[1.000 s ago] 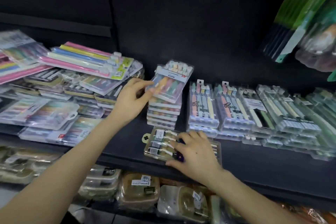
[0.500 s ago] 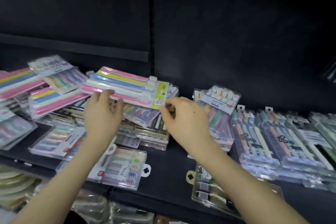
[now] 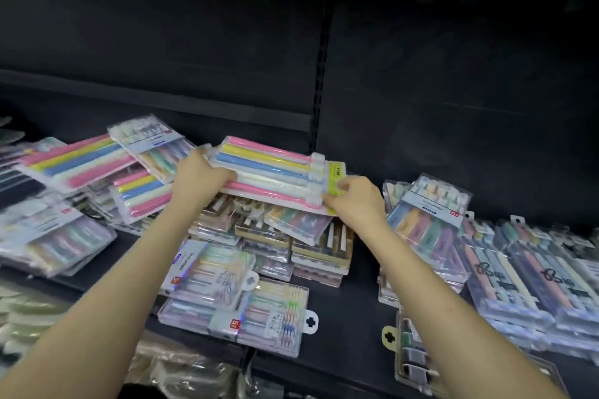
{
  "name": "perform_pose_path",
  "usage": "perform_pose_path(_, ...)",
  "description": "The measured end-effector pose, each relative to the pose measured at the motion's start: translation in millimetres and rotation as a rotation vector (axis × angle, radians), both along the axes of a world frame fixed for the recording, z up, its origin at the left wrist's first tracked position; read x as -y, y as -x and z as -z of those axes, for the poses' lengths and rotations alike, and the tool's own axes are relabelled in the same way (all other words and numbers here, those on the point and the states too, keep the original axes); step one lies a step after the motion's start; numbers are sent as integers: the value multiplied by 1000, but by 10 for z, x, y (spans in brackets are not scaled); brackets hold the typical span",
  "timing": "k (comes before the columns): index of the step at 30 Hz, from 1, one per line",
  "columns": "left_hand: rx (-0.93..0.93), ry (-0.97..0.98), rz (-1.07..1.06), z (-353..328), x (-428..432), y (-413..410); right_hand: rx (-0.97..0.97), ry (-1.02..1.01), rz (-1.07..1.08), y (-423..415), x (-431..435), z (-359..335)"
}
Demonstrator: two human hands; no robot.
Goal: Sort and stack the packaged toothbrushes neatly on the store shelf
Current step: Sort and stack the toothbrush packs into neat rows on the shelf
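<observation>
A flat pack of pink, yellow, blue and white toothbrushes (image 3: 269, 168) with a yellow label is held over a messy pile of packs (image 3: 275, 236) on the black shelf (image 3: 350, 311). My left hand (image 3: 202, 176) grips its left end. My right hand (image 3: 355, 201) pinches its right end at the label. Two similar striped packs (image 3: 74, 162) lie to the left, with a clear pack (image 3: 152, 146) on top of them.
Stacks of clear toothbrush packs (image 3: 512, 275) fill the shelf's right side. Two clear packs (image 3: 240, 311) lie near the front edge, and a dark pack (image 3: 411, 359) sits at the lower right. Bagged goods (image 3: 181, 369) fill the shelf below.
Both hands moved from the stacks at the middle and front to the colourful pack on the left pile, took hold of its two ends and raised it slightly. The view swung left.
</observation>
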State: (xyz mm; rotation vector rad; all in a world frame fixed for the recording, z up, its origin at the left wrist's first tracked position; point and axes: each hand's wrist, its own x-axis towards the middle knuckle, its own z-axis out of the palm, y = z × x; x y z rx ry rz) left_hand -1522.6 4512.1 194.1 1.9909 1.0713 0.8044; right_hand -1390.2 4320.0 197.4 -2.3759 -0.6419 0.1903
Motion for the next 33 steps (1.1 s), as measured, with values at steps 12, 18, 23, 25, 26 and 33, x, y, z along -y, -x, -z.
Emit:
perform_pose_path(12,52,-246,-104,-223,-1130,646,-313,-524,-38,608,-1270,0)
perform_pose_path(18,-517,-619,-39,-40,-1114,598,-186,-419,-29,664,-1825,12)
perform_pose_path(23,-578,-674,175,264,-693,293,124,-228,-102,565,-1392,-101)
perform_pose_path(25,-615,-685,182,281,-788,272,356,-60,-74,492,-944,-85)
perform_pose_path(26,-614,-668,191,273,-833,271,417,16,-67,447,-704,-55)
perform_pose_path(33,-235,-732,170,161,-258,421,323,447,-483,404,149,308)
